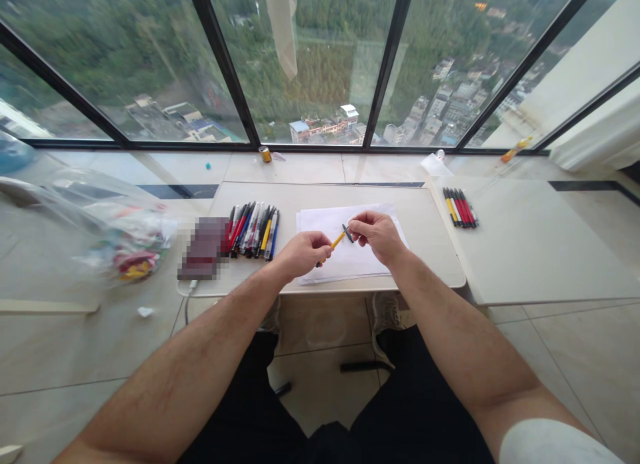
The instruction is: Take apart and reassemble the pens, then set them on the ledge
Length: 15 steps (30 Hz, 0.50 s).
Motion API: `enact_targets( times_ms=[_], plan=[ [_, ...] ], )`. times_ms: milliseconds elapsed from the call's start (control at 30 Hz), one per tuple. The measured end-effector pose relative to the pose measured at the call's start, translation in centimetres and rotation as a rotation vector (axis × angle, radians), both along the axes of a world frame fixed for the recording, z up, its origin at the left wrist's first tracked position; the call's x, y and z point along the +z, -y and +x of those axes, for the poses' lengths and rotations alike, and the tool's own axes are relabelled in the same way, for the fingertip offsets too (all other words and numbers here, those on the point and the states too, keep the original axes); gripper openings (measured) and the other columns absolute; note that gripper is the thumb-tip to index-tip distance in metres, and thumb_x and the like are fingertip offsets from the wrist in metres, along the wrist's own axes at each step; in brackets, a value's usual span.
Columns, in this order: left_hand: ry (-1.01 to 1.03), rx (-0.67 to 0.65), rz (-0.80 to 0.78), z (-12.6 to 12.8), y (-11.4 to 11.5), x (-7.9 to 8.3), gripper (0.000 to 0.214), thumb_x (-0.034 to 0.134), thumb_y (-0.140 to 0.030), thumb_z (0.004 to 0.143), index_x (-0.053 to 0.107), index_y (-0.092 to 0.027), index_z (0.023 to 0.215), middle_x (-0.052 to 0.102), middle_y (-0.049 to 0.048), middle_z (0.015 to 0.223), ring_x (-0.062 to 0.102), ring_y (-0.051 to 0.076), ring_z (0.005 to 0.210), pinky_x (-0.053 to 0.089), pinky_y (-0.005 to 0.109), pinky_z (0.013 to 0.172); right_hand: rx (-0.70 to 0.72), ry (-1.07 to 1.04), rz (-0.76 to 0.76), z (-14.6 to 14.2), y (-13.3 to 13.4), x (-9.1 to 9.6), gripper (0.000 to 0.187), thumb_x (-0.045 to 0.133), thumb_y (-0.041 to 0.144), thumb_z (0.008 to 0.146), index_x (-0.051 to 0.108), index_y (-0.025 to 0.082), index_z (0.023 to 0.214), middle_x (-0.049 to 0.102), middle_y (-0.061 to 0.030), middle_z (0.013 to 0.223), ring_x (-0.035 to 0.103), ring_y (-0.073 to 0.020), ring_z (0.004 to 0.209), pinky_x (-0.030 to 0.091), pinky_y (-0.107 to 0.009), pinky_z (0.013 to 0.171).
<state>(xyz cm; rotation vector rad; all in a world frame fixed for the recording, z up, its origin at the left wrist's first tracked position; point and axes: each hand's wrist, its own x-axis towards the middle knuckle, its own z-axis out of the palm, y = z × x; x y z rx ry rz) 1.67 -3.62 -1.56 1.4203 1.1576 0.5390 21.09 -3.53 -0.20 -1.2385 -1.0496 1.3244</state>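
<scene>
My left hand (310,254) is closed round a yellow pen barrel (339,240), which slants up to the right over the white paper (320,219). At its upper end my right hand (375,234) pinches with thumb and forefinger; a thin, small piece shows between the fingertips and the barrel, too small to name surely. A short black pen part (348,235) shows just below the right fingertips, seemingly on the paper. To the left of the sheets lies a row of many-coloured pens (253,232).
The low white table (425,211) bears a pixelated dark rectangle (204,247) with a cable (188,303). On a second board (540,251) at right lies a row of several yellow, white and red pens (460,209). A clear plastic bag (125,231) stands left; a can (265,155) is near the window.
</scene>
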Motion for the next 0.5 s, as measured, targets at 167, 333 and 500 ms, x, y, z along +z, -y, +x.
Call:
enact_targets(
  times_ms=[167, 333, 500],
  plan=[
    [-0.009, -0.008, 0.040, -0.06, 0.03, 0.27, 0.014, 0.064, -0.029, 0.073, 0.060, -0.016, 0.076, 0.062, 0.0005, 0.064, 0.055, 0.011, 0.056, 0.044, 0.025, 0.054, 0.007, -0.014, -0.023, 0.31, -0.09, 0.05, 0.019, 0.076, 0.029, 0.063, 0.068, 0.015, 0.073, 0.066, -0.0016, 0.064, 0.055, -0.0098, 0.052, 0.036, -0.020, 0.041],
    [-0.030, -0.015, 0.066, -0.01, -0.01, 0.48, 0.015, 0.064, -0.031, 0.073, 0.061, -0.017, 0.076, 0.062, -0.0002, 0.065, 0.055, 0.011, 0.057, 0.043, 0.024, 0.055, -0.019, -0.040, 0.021, 0.68, -0.24, 0.16, 0.020, 0.077, 0.031, 0.065, 0.066, 0.017, 0.070, 0.065, -0.0007, 0.064, 0.054, -0.0094, 0.052, 0.036, -0.021, 0.041],
    [-0.026, -0.011, 0.070, -0.05, -0.03, 0.45, 0.016, 0.064, -0.032, 0.073, 0.061, -0.017, 0.076, 0.062, -0.0002, 0.064, 0.055, 0.012, 0.057, 0.043, 0.025, 0.055, -0.032, -0.051, 0.049, 0.83, -0.12, 0.41, 0.022, 0.078, 0.034, 0.065, 0.067, 0.017, 0.072, 0.065, -0.0009, 0.066, 0.055, -0.0098, 0.054, 0.037, -0.021, 0.043]
  ],
)
